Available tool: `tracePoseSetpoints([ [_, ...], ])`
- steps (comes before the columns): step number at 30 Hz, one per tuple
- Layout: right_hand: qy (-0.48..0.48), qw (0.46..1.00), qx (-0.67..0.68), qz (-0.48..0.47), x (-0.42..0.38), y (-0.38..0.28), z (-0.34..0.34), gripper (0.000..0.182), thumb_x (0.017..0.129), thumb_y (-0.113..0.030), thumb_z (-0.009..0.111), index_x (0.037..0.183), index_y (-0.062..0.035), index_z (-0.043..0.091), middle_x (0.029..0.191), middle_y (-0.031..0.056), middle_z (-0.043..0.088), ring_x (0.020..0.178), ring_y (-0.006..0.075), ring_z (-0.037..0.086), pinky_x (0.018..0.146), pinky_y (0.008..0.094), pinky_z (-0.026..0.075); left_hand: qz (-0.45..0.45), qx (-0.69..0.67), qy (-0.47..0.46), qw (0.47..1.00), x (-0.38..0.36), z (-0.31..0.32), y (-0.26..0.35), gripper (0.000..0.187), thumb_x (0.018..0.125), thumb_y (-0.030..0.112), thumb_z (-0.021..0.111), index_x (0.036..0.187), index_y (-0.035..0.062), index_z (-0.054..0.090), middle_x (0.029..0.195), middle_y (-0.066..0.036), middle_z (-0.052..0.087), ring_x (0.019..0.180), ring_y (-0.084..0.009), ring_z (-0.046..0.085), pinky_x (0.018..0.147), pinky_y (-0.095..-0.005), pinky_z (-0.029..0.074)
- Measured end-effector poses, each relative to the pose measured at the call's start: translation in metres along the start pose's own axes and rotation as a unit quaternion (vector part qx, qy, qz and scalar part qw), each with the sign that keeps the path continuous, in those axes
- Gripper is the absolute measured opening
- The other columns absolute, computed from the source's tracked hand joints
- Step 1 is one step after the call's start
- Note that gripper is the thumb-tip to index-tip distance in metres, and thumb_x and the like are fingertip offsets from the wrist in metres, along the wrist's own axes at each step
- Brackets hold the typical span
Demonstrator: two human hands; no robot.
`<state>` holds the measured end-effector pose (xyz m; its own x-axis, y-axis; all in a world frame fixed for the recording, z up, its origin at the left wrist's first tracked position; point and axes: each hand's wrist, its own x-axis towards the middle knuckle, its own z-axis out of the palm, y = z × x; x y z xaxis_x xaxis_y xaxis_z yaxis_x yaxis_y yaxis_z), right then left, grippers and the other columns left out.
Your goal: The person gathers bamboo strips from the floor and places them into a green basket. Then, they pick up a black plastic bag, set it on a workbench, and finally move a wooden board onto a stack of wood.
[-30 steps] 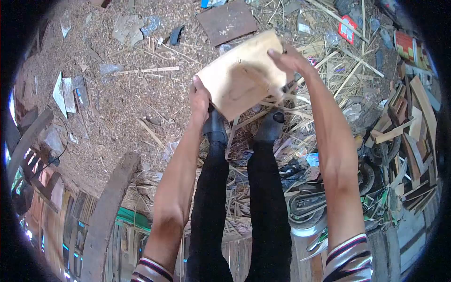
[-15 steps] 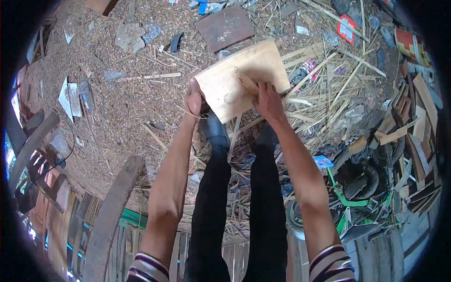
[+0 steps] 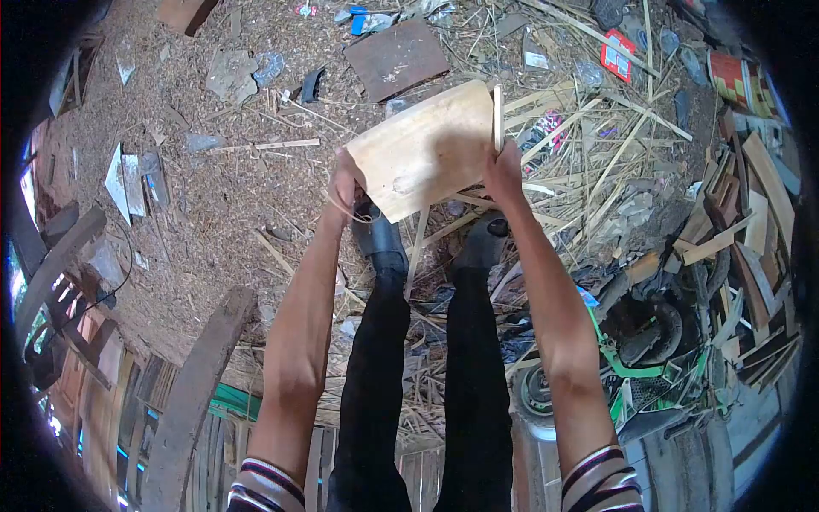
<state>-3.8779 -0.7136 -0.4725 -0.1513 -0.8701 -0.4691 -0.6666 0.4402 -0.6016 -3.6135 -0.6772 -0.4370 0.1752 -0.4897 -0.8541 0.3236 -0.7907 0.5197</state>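
Note:
A pale wooden board (image 3: 418,145) with a dark shadow across it is held up in front of me, above my shoes. My left hand (image 3: 345,183) grips its left edge, with the thumb on the near side and a thin cord loop around the wrist. My right hand (image 3: 505,175) is closed on the lower end of a narrow wooden strip (image 3: 498,119). That strip stands upright along the board's right edge; whether the right fingers also touch the board is hidden.
Wood chips and loose slats (image 3: 597,154) litter the ground. A brown flat panel (image 3: 397,58) lies beyond the board. A green-framed machine with a wheel (image 3: 636,367) stands at lower right, near stacked wood offcuts (image 3: 759,239). A curved plank (image 3: 200,401) rises at lower left.
My right hand has moved the wooden strip from the board's face to its right edge, turning it upright. My left hand keeps its hold while the board shifts slightly left.

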Motion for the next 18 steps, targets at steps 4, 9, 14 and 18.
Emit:
tracePoseSetpoints([
  [4, -0.068, 0.997, -0.024, -0.010, 0.010, 0.010, -0.014, 0.041, 0.082, -0.019, 0.062, 0.112, 0.0034, 0.044, 0.107, 0.0262, 0.045, 0.099, 0.0418, 0.046, 0.086, 0.0464, 0.039, 0.020, -0.032, 0.008, 0.999, -0.001, -0.001, -0.006, 0.068, 0.091, 0.060, 0.034, 0.115, -0.0008, 0.053, 0.092, -0.010, 0.062, 0.080, -0.0165, 0.060, 0.075, -0.0297, 0.048],
  [9, -0.005, 0.980, -0.097, -0.173, 0.028, 0.014, -0.012, 0.046, 0.076, -0.015, 0.069, 0.110, 0.0028, 0.044, 0.114, 0.0262, 0.041, 0.107, 0.0414, 0.042, 0.092, 0.0483, 0.035, 0.061, 0.161, 0.038, 0.984, 0.046, -0.043, -0.075, 0.062, 0.091, 0.053, 0.043, 0.113, -0.0035, 0.052, 0.082, -0.008, 0.060, 0.074, -0.0132, 0.055, 0.070, -0.0286, 0.045],
  [14, -0.045, 0.986, -0.032, -0.154, 0.033, 0.021, -0.003, 0.051, 0.079, -0.019, 0.068, 0.115, 0.0036, 0.041, 0.117, 0.0277, 0.044, 0.107, 0.0423, 0.046, 0.093, 0.0448, 0.037, 0.134, 0.165, 0.075, 0.974, 0.021, -0.031, -0.094, 0.045, 0.091, 0.034, 0.055, 0.115, -0.0039, 0.050, 0.089, -0.007, 0.060, 0.075, -0.0117, 0.055, 0.069, -0.0258, 0.046],
  [18, -0.098, 0.994, 0.039, 0.020, 0.044, 0.019, -0.009, 0.058, 0.077, -0.019, 0.071, 0.120, 0.0053, 0.041, 0.117, 0.0284, 0.051, 0.108, 0.0396, 0.053, 0.092, 0.0426, 0.041, 0.116, 0.055, 0.049, 0.991, 0.012, -0.022, -0.091, 0.044, 0.089, 0.029, 0.059, 0.117, -0.0035, 0.050, 0.089, -0.007, 0.060, 0.076, -0.0111, 0.055, 0.069, -0.0257, 0.046],
])
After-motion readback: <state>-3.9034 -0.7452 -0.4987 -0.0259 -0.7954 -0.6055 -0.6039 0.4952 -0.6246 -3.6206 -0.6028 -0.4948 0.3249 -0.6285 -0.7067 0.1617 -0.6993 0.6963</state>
